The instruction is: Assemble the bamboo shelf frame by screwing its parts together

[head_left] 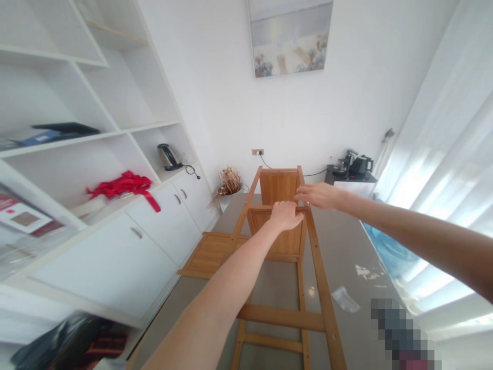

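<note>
A partly assembled wooden rack, with long side rails, crossbars and slatted panels, lies in front of me on a grey table. My left hand reaches over the top edge of a slatted shelf panel, fingers curled around it. Just to its right, my right hand is at the rack's right rail, where that panel meets it. Those fingers are pinched together at the joint; anything between them is too small to make out. A separate slatted panel juts out on the left side of the rack.
A crumpled clear plastic bag and white scraps lie right of the rack. White shelving with a kettle and red ribbon lines the left. Dried plants stand behind; sheer curtains hang on the right.
</note>
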`<state>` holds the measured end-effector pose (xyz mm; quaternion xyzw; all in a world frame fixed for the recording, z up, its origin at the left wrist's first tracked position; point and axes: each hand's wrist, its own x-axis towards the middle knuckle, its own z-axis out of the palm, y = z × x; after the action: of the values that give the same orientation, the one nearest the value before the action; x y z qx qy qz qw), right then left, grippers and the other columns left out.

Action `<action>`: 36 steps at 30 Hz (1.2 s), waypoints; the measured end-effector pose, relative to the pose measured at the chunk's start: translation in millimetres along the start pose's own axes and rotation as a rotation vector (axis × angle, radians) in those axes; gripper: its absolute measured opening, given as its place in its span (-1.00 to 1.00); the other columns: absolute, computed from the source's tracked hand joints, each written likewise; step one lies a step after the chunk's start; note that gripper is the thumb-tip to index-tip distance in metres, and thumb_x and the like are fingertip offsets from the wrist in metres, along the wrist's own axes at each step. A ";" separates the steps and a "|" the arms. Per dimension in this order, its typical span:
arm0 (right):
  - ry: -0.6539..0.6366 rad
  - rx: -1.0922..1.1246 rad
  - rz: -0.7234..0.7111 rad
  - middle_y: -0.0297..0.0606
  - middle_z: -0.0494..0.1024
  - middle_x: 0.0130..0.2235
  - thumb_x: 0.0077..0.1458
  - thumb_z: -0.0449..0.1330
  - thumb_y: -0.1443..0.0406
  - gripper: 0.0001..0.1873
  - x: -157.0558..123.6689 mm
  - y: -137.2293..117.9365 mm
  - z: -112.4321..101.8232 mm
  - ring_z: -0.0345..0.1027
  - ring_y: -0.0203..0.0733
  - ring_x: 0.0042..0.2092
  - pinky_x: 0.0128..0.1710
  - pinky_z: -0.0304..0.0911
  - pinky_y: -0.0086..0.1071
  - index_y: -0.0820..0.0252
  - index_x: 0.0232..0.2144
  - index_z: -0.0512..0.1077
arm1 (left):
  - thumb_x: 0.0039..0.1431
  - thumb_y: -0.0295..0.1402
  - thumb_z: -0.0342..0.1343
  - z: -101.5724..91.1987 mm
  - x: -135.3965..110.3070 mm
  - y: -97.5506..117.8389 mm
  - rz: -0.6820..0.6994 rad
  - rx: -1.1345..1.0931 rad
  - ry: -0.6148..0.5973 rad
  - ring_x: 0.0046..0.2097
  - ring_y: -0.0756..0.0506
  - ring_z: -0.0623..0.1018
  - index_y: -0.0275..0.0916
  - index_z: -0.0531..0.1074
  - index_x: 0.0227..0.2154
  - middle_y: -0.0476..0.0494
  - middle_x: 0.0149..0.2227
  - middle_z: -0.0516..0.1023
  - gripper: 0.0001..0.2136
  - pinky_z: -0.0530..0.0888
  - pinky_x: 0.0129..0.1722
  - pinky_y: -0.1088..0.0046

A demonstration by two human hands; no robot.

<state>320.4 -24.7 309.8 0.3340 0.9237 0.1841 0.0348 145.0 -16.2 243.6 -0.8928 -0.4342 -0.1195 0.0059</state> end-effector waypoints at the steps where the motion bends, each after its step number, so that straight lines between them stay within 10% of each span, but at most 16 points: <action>1: -0.017 0.043 0.147 -0.16 0.46 -0.10 0.11 0.00 0.40 -0.67 -1.1 -2.3 -1.0 0.32 -0.16 -0.13 -0.35 0.17 -0.40 0.12 -0.09 0.40 | 0.12 -0.16 -0.12 0.2 0.0 0.0 0.001 -0.004 0.000 -0.13 -0.24 0.48 -0.26 0.44 -0.28 -0.23 -0.21 0.53 -0.68 0.34 -0.08 0.19; 6: -0.143 0.271 0.616 -0.27 0.54 -0.33 0.06 0.03 0.24 -0.76 -2.0 -10.6 -4.4 0.37 -0.20 -0.32 -0.40 0.11 -0.42 0.08 -0.38 0.51 | 0.12 -0.17 -0.13 1.7 1.1 0.9 -0.017 -0.014 -0.009 -0.13 -0.23 0.47 -0.26 0.43 -0.31 -0.23 -0.22 0.52 -0.68 0.33 -0.10 0.21; 23: 0.127 0.398 0.622 -0.24 0.52 -0.42 0.08 0.00 0.28 -0.77 2.2 -10.3 4.9 0.31 -0.28 -0.40 -0.45 0.06 -0.47 0.22 -0.45 0.43 | 0.16 -0.27 -0.13 4.7 3.1 0.9 -0.027 -0.013 -0.029 -0.09 -0.24 0.46 -0.27 0.43 -0.26 -0.26 -0.17 0.51 -0.73 0.30 -0.09 0.19; 31: 0.166 1.065 0.855 -0.26 0.54 -0.45 -0.03 0.16 0.22 -0.80 -15.3 -8.2 17.7 0.33 -0.35 -0.49 -0.52 0.22 -0.53 0.26 -0.45 0.47 | 0.12 -0.32 -0.09 3.3 6.5 -0.6 -0.020 -0.046 -0.059 -0.09 -0.25 0.46 -0.24 0.43 -0.24 -0.25 -0.16 0.52 -0.75 0.28 -0.09 0.20; 36: 0.187 1.043 0.910 -0.30 0.52 -0.51 -0.04 0.16 0.22 -0.78 -27.5 -19.4 36.6 0.31 -0.35 -0.51 -0.53 0.19 -0.52 0.25 -0.41 0.51 | 0.11 -0.19 -0.05 -1.2 11.7 -2.1 -0.042 -0.139 -0.129 -0.12 -0.26 0.48 -0.20 0.46 -0.29 -0.21 -0.21 0.54 -0.74 0.27 -0.07 0.18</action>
<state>336.8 -44.2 267.0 0.6437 0.6589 -0.2592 -0.2903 150.1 -6.0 247.1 -0.8877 -0.4428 -0.0917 -0.0866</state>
